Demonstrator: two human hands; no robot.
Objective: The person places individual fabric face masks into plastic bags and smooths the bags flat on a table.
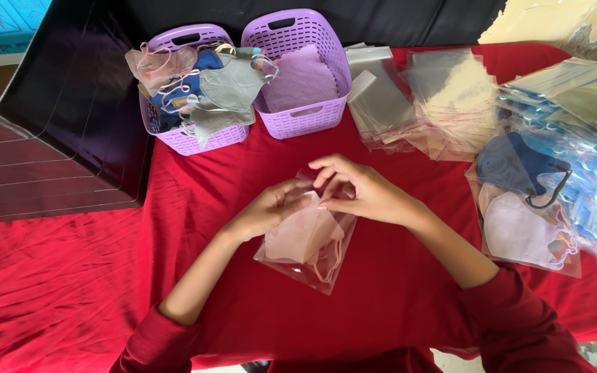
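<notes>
head view: fingertips of left hand [265, 208] and right hand [362, 191] pinched together on mouth of clear plastic bag [305, 259], mid red cloth [70, 290], pale pink mask [303, 233] partly inside. likely snags: ear loop caught at bag's mouth, thin film creased or torn. purple baskets [298, 117] far off.

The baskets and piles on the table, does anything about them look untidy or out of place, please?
Yes: the left basket is overfilled, with masks and ear loops spilling over its rim, while the right basket holds almost nothing. The clear bags lie in loose, fanned stacks. Nothing looks damaged.
</notes>
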